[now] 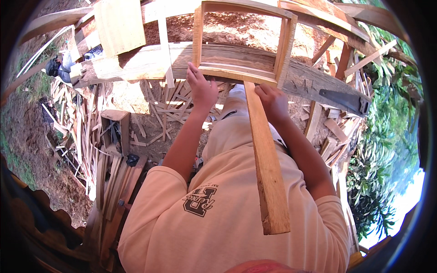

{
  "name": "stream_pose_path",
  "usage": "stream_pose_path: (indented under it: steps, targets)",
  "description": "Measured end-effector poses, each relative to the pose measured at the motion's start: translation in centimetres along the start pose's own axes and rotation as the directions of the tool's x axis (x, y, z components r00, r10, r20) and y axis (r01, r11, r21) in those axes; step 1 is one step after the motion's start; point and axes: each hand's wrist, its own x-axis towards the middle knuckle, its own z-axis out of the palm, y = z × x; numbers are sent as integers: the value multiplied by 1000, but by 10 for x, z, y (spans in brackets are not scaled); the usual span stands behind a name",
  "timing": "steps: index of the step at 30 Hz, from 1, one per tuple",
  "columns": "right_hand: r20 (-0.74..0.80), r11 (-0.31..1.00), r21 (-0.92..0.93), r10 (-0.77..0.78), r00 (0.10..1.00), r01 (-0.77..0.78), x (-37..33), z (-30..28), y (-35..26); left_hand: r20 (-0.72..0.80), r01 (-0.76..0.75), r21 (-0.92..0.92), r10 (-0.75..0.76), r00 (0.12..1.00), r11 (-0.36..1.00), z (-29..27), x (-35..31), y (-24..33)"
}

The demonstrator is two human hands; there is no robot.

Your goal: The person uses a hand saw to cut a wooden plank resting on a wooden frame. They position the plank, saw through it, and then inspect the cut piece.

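Left hand (pixel 201 87) is curled onto the near rail of the open wooden frame (pixel 241 43) sitting on the thick workbench plank (pixel 136 63), while the right hand (pixel 272 101) wraps around the long slat (pixel 268 168) running back from the frame's near rail over the person's shoulder.

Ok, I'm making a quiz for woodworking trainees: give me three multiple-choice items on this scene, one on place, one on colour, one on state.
1. Where does the wooden frame rest?
A on the thick beam
B on the ground
C on a lap

2. What colour is the shirt?
A blue
B cream
C red

3. What is the right hand doing?
A hanging free
B gripping the long plank
C holding a hammer

A: the frame's lower rail sits on the thick beam.
B: the fabric is pale cream.
B: its fingers close around the long plank, while the left hand touches the frame.
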Motion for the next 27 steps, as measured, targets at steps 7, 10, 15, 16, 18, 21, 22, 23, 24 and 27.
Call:
stream_pose_path:
  steps: [7,10,15,16,18,21,22,23,24,27]
  targets:
    - [-12,1000,4,10,1000,-10,-7,-2,6,-9,-31,37,31,999,999,4,0,-5]
    - [-8,1000,-9,5,1000,-5,-7,-1,5,-3,-26,33,27,1000,999,5,0,-6]
    - [-32,1000,12,-8,999,8,-5,0,5,-6,-24,7,24,1000,1000,5,0,-6]
    - [-25,1000,17,-4,1000,5,-6,1,5,-7,-28,7,28,1000,1000,5,0,-6]
    - [-18,1000,22,2,1000,-2,-6,2,5,-7,-30,15,30,1000,999,5,0,-6]
    - [-15,1000,18,8,1000,-7,-6,3,6,-3,-18,25,18,1000,1000,4,0,-3]
    - [-12,1000,13,9,1000,-9,-7,4,7,1,-13,20,13,1000,1000,4,0,-3]
    - [-8,1000,8,11,1000,-11,-8,4,8,5,-9,15,9,1000,1000,4,0,-3]
    - [-11,1000,10,14,1000,-14,-8,3,8,6,-8,13,8,1000,1000,4,0,-3]
    - [-20,1000,14,13,1000,-13,-8,1,9,6,-6,15,6,1000,1000,6,0,-6]
